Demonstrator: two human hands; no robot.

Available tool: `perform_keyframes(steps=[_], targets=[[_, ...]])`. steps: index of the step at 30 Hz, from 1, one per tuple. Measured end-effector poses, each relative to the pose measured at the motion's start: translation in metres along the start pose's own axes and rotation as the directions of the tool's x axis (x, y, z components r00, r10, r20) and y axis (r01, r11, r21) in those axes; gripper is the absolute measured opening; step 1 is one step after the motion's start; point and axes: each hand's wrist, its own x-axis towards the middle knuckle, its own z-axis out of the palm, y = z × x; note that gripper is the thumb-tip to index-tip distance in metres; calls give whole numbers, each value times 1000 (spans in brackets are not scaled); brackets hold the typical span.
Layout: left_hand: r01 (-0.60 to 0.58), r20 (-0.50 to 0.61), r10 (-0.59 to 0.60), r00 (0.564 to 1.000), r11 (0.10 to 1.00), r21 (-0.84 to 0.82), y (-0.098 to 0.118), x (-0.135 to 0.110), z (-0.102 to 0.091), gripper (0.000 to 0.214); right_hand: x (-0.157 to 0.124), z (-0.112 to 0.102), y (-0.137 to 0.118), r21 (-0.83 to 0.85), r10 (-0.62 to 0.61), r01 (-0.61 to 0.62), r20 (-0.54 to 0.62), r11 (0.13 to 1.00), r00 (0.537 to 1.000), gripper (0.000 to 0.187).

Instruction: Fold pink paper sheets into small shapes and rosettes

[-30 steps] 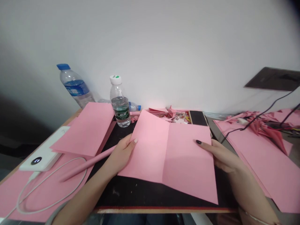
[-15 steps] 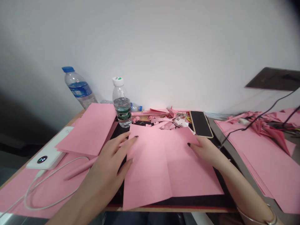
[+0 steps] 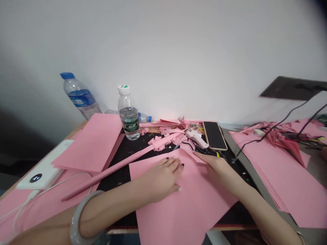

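A creased pink paper sheet lies in front of me on the black mat, its near part reaching past the table's front edge. Across its far left part rests my left hand, palm down with fingers stretched out. At the far right edge, my right hand grips the sheet, which bulges up there; part of its fingers is hidden. Beyond the sheet, a long rolled paper tube runs diagonally. A pale glue gun lies among pink paper scraps farther back.
At the left are a folded pink sheet, a white power bank with a cable, and two standing bottles. A phone lies behind my right hand. Stacked pink paper and a black cord are at the right.
My left hand has moved right from the sheet's left edge onto its surface. The sheet has shifted toward me, its far edge now raised at my right hand, uncovering the tube and glue gun.
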Motion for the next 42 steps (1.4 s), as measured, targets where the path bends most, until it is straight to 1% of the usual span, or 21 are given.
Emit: perform_keyframes(steps=[1, 3, 5, 8, 10, 13, 16, 18, 21, 26, 30, 34, 37, 39, 40, 42], targets=[[-4, 21, 2, 1000, 998, 59, -3, -1, 5, 56, -4, 4, 2, -59, -48, 47, -13, 997, 999, 66], [-10, 22, 6, 1000, 984, 176, -7, -4, 14, 56, -11, 12, 5, -171, -142, 135, -30, 976, 989, 70], [-16, 14, 13, 1000, 965, 262, -10, -7, 19, 55, -17, 18, 6, -260, -224, 209, -28, 943, 974, 68], [-18, -6, 21, 1000, 948, 318, -13, -11, 22, 55, -23, 23, 6, -343, -332, 313, 3, 886, 943, 63], [-16, -19, 24, 1000, 944, 329, -15, -13, 21, 53, -26, 24, 7, -376, -372, 356, 30, 856, 928, 64], [-1, -53, 19, 998, 945, 328, -17, -15, 18, 49, -29, 25, 8, -412, -376, 371, 74, 832, 924, 64], [38, -103, -7, 995, 950, 310, -19, -17, 13, 46, -30, 27, 10, -431, -371, 380, 107, 819, 922, 61], [60, -116, -26, 993, 953, 299, -22, -17, 12, 45, -31, 28, 11, -434, -376, 391, 125, 811, 918, 60], [74, -136, -36, 990, 956, 282, -25, -18, 12, 45, -32, 28, 12, -433, -378, 405, 152, 805, 913, 61], [79, -225, -19, 974, 963, 258, -29, -20, 15, 43, -32, 28, 12, -423, -392, 430, 178, 798, 903, 60], [106, -270, -37, 962, 963, 247, -28, -21, 11, 42, -32, 27, 11, -390, -393, 424, 161, 817, 906, 60], [135, -303, -72, 950, 972, 191, -30, -22, 9, 40, -33, 27, 10, -339, -389, 410, 130, 847, 912, 64], [185, -338, -137, 931, 976, 114, -32, -23, 9, 42, -32, 22, 9, -247, -356, 360, 63, 900, 932, 67], [219, -349, -193, 917, 975, 35, -32, -22, 9, 44, -28, 13, 6, -130, -279, 276, -7, 952, 960, 63], [234, -349, -222, 911, 972, -10, -32, -20, 7, 44, -24, 6, 4, -59, -225, 222, -48, 973, 973, 58], [257, -350, -278, 894, 961, -104, -31, -16, 1, 46, -13, -12, -1, 81, -47, 49, -35, 996, 998, 38]])
